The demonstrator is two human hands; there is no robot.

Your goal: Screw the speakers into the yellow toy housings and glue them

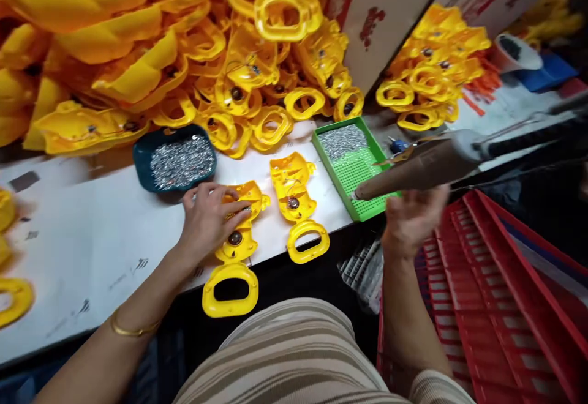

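Yellow shell (247,231) lies partly under the left hand (207,215), fingers bent; whether they grip, I cannot tell.

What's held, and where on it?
Left hand: fingers over the far half of the yellow shell beneath; grip unclear. Right hand: at the body of the brown tool; fingers partly hidden, hold can't be told.
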